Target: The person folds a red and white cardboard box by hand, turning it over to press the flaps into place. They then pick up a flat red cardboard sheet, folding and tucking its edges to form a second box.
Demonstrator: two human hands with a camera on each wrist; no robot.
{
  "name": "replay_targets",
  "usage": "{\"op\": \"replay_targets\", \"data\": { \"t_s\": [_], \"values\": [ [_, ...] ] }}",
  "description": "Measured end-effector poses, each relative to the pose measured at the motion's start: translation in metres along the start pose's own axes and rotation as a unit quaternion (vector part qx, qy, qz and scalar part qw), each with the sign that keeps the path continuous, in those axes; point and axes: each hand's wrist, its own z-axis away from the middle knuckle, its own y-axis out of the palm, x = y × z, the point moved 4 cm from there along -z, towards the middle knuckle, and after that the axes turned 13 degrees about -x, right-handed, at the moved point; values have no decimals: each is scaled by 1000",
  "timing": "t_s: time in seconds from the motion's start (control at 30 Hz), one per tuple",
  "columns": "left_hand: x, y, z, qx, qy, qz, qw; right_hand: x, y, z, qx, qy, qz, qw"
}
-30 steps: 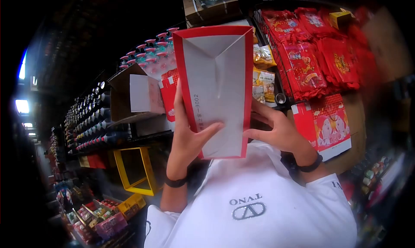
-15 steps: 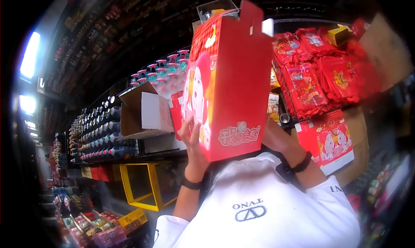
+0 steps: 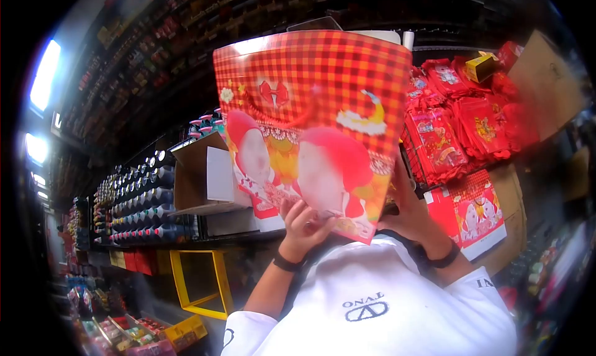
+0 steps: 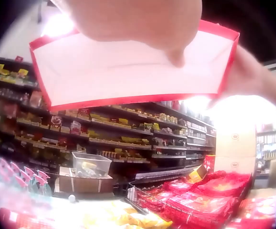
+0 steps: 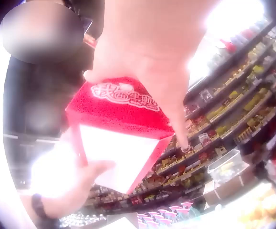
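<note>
A red checkered paper gift box (image 3: 298, 101) with printed baby figures is held up before the chest, its broad printed side facing the head camera. My left hand (image 3: 304, 225) grips the lower left edge, fingers on the printed side. The right wrist view shows the left thumb (image 5: 99, 167) lying on the white base. My right hand (image 3: 413, 213) holds the box's right side, partly hidden behind it. In the right wrist view, its thumb and fingers span the red side panel (image 5: 123, 112) with white lettering. The white base (image 4: 128, 71) has a red border.
A flattened box (image 3: 475, 213) of the same print lies at right. Red packets (image 3: 459, 120) fill a wire basket behind it. An open carton (image 3: 205, 176) stands at left beside rows of bottles (image 3: 146, 197). A yellow frame (image 3: 198, 284) sits lower left.
The gift box has turned from its white base, past its red lettered side, to its broad checkered side. Both hands have stayed on it, shifting their hold as it turned.
</note>
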Motion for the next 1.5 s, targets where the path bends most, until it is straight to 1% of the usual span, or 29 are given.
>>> {"op": "replay_targets", "data": {
  "t_s": [0.1,0.13,0.2,0.23,0.27,0.3,0.33,0.37,0.4,0.43,0.47,0.5,0.53,0.57,0.6,0.63,0.67,0.77,0.8,0.9,0.93,0.97,1.03,1.13,1.23,1.33,1.43,1.47,1.5],
  "values": [
    [1,7,-3,48,-32,-31,998,-6,1,-3,-6,5,52,999],
    [3,10,1,44,-19,-21,999,-2,3,-4,-18,12,60,998],
    [5,13,0,42,-21,-39,998,9,12,-6,-44,26,74,996],
    [4,14,0,43,-27,-46,998,9,14,-8,-56,36,55,996],
    [5,18,-1,44,-22,-106,993,9,14,-11,-68,48,37,996],
    [8,22,-5,36,-28,-100,994,8,13,-13,-81,60,19,995],
    [12,25,-8,29,-36,-94,994,-6,8,-10,-110,121,-28,986],
    [15,24,-10,22,-44,-89,995,-22,0,-13,-107,67,-61,990],
    [23,21,-15,-16,-138,-48,989,-30,-7,-17,-99,74,-112,986],
    [31,18,-22,-55,-228,-5,972,-34,-13,-20,-91,79,-163,979],
    [40,15,-24,-94,-315,37,944,-39,-19,-18,-90,77,-176,977],
    [53,11,-21,-133,-387,49,911,-45,-24,-14,-88,73,-189,975],
    [67,3,-16,-169,-457,60,871,-51,-30,-11,-86,70,-203,973],
    [81,-6,-10,-204,-524,70,824,-62,-38,-6,-79,116,-244,960],
    [92,-11,-8,-214,-564,147,784,-72,-49,0,-72,162,-283,943],
    [104,-17,-6,-223,-598,222,737,-69,-47,-1,-65,208,-320,922],
    [110,-18,-7,-232,-626,295,684,-62,-43,-4,-53,207,-324,922],
    [105,-8,-27,-116,-570,312,751,-50,-16,-12,-33,291,-479,828],
    [101,-7,-26,-99,-563,346,744,-59,-11,-12,-60,330,-493,803],
    [96,3,-29,-105,-571,305,755,-62,0,-11,-2,359,-479,801],
    [95,2,-32,-128,-578,288,753,-68,0,-10,-31,370,-481,794],
    [94,2,-35,-151,-584,272,750,-69,2,-10,-27,371,-476,797],
    [98,-2,-48,-164,-543,260,781,-70,4,-8,-17,376,-469,799],
    [111,-8,-42,-130,-479,190,847,-77,2,-7,-21,368,-447,815],
    [112,-11,-38,-129,-536,205,809,-76,-1,-6,-15,376,-435,818],
    [119,-9,-22,-53,-510,59,857,-79,-5,-3,-3,399,-412,819],
    [116,-8,3,-6,-522,29,853,-83,-13,-4,-9,407,-384,829],
    [116,-11,16,2,-510,64,858,-84,-17,-4,-14,406,-376,833],
    [119,-16,36,-27,-576,157,802,-86,-25,-4,-18,373,-315,873]
  ]
}}
